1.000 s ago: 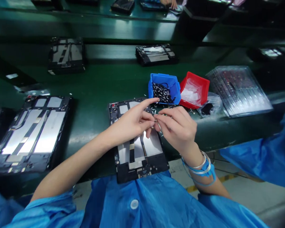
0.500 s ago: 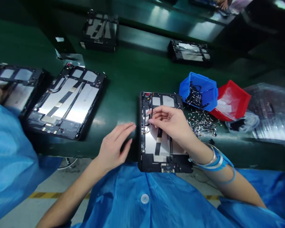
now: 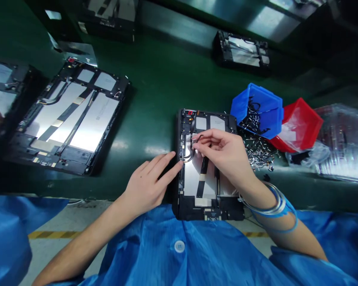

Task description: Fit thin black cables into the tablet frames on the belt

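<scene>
Nothing legible anywhere. Only faint small print on the silver panel [image 3: 97,113] of the left tablet frame [image 3: 47,157], too small to read. Likewise tiny white marks on the circuit board [image 3: 213,215] at the foot of the centre tablet frame [image 3: 181,210], and blurred marks on the round smock button [image 3: 179,246], past reading.

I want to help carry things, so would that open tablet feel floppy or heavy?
Probably stiff: its black frame lies flat and looks rigid. It may be heavy for its size, since wide silver panels fill most of it. The thin cable near the right hand looks delicate, so it could snag or bend.
</scene>
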Motion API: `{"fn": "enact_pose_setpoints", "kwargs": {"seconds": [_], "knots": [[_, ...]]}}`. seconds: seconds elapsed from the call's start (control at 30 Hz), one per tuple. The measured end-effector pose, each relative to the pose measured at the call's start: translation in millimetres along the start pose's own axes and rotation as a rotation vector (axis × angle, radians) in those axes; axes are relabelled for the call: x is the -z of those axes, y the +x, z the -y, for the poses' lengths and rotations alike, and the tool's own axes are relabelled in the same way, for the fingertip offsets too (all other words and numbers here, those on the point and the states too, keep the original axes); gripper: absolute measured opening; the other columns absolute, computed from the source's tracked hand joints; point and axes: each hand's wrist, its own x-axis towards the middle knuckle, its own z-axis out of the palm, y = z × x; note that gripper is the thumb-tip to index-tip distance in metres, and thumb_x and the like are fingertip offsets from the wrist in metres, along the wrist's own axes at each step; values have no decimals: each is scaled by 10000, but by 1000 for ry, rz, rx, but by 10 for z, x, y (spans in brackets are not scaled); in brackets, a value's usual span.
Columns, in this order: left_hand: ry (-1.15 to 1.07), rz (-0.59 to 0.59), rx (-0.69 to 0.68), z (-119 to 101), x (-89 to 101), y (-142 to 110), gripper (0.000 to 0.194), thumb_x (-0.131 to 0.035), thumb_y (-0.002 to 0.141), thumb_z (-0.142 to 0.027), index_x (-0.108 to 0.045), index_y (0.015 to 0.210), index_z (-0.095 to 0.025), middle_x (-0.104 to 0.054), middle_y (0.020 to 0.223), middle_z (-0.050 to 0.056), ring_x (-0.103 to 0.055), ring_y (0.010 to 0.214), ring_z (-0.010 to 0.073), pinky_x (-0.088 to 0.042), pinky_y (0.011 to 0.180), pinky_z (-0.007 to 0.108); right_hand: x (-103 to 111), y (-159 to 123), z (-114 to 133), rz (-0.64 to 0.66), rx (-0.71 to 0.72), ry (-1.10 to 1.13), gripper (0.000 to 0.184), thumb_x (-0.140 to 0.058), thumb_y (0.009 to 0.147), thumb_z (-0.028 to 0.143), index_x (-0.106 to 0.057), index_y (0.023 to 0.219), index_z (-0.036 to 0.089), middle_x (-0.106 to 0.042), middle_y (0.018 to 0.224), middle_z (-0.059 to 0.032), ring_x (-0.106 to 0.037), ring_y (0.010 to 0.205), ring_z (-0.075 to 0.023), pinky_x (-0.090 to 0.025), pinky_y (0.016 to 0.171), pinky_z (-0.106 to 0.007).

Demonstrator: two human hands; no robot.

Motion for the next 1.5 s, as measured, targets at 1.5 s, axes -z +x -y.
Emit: {"fn": "enact_pose_setpoints", "kwargs": {"seconds": [1.5], "knots": [[72,205,-232,62,121,314,510,-322,1008,-423,-596,1264,-78,-539,1398,118,-503,1286,305,-358,1030,457,187,77,5,-41,320,-588,196,-604,857,203,-670,1042,205,-605,681,28,-492,568,-102,-409,596,-260]]}}
